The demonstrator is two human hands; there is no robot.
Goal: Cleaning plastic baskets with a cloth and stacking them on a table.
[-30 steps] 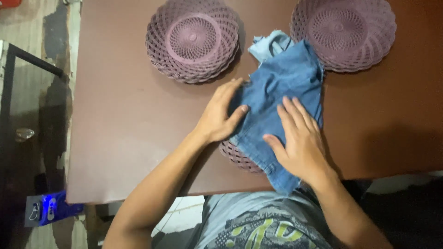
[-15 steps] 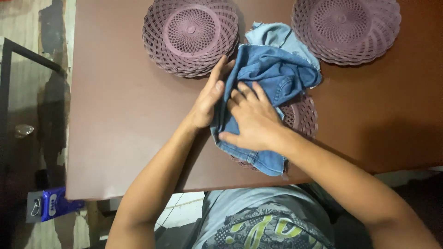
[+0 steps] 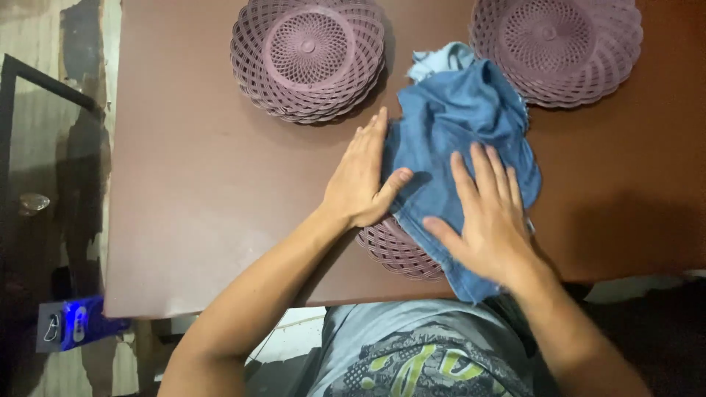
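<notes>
From the head camera, a brown table [image 3: 206, 184] is seen from above, with a piece of blue denim cloth [image 3: 460, 125] spread near its front edge. The cloth is laid over a purple woven basket [image 3: 393, 250], of which only the lower left rim shows beneath the fabric. The left hand [image 3: 364, 180] is pressed flat along the cloth's left edge, its fingers held together and straight, the thumb stretched out onto the denim. The right hand [image 3: 489, 217] is laid palm down on the lower middle of the cloth, its fingers [image 3: 485, 169] spread slightly apart; nothing is gripped by either hand. A paler blue part of the fabric [image 3: 441, 60] is bunched at the far end, and the front corner of the cloth hangs over the table's edge.

Two more purple woven baskets are set farther back: one [image 3: 307, 55] to the left of the cloth, one [image 3: 555, 48] to its right, the cloth just touching the latter's rim. Both appear bare.

As a judgement, the flattening of the cloth seems well along in the middle, while the far bunched end is not yet smoothed.
</notes>
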